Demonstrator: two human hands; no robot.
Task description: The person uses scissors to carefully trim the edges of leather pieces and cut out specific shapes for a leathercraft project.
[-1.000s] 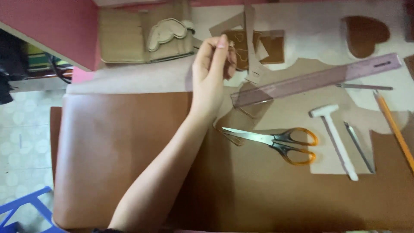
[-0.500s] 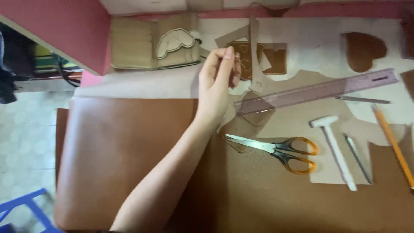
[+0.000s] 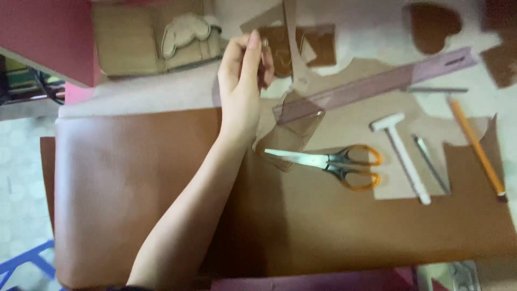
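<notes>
My left hand (image 3: 241,81) reaches across the table from the lower left, fingers together and pointing away from me. Its fingertips are pinched beside small dark brown leather pieces (image 3: 280,46) and a thin tan strip (image 3: 291,37). Blur hides whether anything is between the fingers. The forearm lies over a large brown leather sheet (image 3: 134,183). Orange-handled scissors (image 3: 336,163) lie just right of the wrist, blades pointing left. My right hand is out of view.
A long translucent ruler (image 3: 377,83) lies diagonally at the right. Beside it are a white T-shaped tool (image 3: 401,153), a thin metal tool (image 3: 431,161) and an orange pencil (image 3: 476,145). A heart-shaped leather piece (image 3: 431,24) lies at top right, tan cardboard templates (image 3: 156,37) at top left.
The hand has stayed over the small leather pieces, its fingers drawing closer together. The view has shifted slightly.
</notes>
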